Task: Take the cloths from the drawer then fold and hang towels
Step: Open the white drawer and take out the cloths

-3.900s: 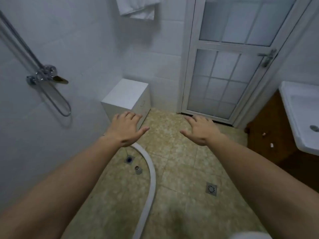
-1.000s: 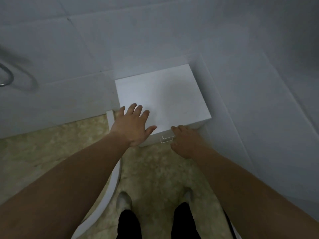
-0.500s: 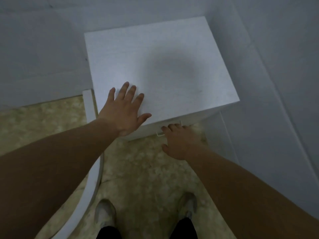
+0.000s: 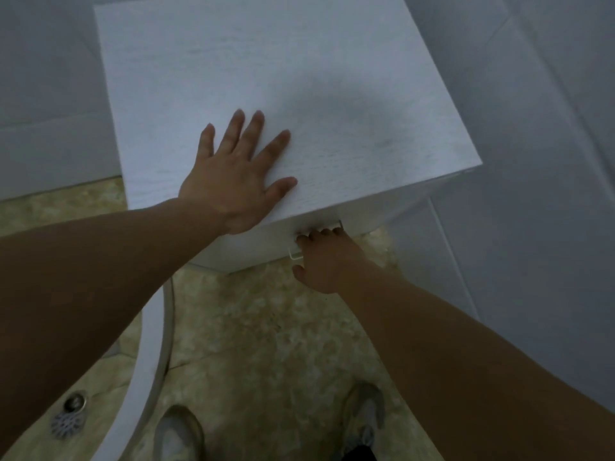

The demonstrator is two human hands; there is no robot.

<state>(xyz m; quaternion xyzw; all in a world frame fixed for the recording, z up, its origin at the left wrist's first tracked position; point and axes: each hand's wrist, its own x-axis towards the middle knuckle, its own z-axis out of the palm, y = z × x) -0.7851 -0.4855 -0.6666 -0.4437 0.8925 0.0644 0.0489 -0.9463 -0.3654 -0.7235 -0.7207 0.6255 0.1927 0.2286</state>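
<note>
The fingers (image 4: 320,233) of the right hand (image 4: 324,262) are curling over a thin white handle (image 4: 336,224) just below centre of the frame, hooking it from beneath so that only the knuckles are showing, with the thumb hanging loose below. That handle is sitting at the top of the drawer (image 4: 263,242), whose white front is facing down and toward the person under the near edge of the cabinet (image 4: 299,71); from this steep angle I cannot tell whether the drawer is standing out at all. A second handle (image 4: 294,256) is peeking out just beside the right hand, lower on the same front. The left hand (image 4: 233,174) is lying flat on the cabinet top, left of centre, its fingers (image 4: 253,128) straight and spread wide, the palm pressing near the front edge. The cabinet is filling the upper middle of the frame and standing in a corner, with pale wall tiles (image 4: 539,168) running down the right side and across the upper left. Below it, mottled beige floor (image 4: 266,334) is stretching toward the bottom of the frame, where two light shoes (image 4: 179,430) are pointing at the cabinet. A white curved strip (image 4: 151,357) is sweeping across the floor at lower left, and a round metal drain (image 4: 68,419) is sitting beyond it in the bottom left corner.
</note>
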